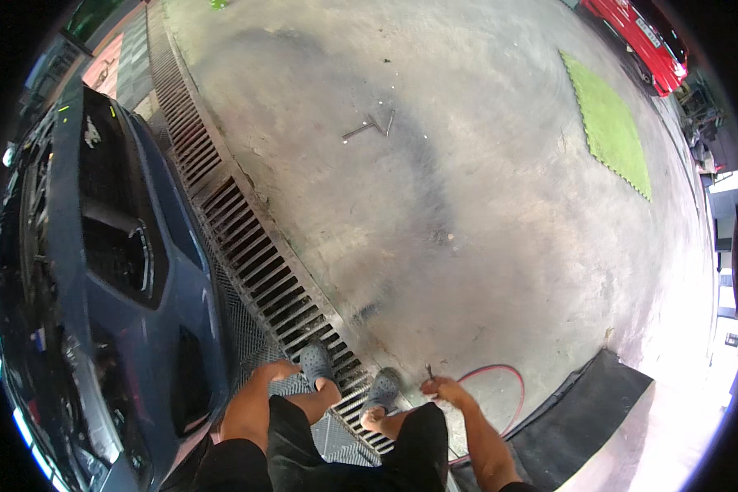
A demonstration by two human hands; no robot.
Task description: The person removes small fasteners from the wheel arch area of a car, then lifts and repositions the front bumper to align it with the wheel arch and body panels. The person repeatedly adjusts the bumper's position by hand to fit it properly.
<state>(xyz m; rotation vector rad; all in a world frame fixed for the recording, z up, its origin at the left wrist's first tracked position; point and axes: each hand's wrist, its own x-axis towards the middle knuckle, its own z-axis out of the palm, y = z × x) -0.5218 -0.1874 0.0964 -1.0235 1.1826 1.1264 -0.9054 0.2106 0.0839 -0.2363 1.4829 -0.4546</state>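
A: The right hand (444,389) is closed around a small dark tool (429,373), its tip poking up past the knuckles; what kind of tool it is I can't tell at this size.

B: And the left hand (277,371)?

A: It hangs beside the blue car's bumper (152,328), just off the drain grate (246,246). Whether it's curled or loose I can't make out (it shows mostly as a wrist).

B: Where does everything sit from the grate?

A: Both feet in grey clogs (316,362) stand on its near end. The tool is held just past the grate's concrete-side edge, above a loop of red hose (500,379). A folding metal wrench (371,126) lies well out from the grate on the concrete, with a green mat (617,131) farther still.

B: So how to carry that tool well?

A: I'd judge: keep the fist firm, since a small tool dropped near those slots could slip through. Step flat across the bars, and mind the hose loop underfoot.
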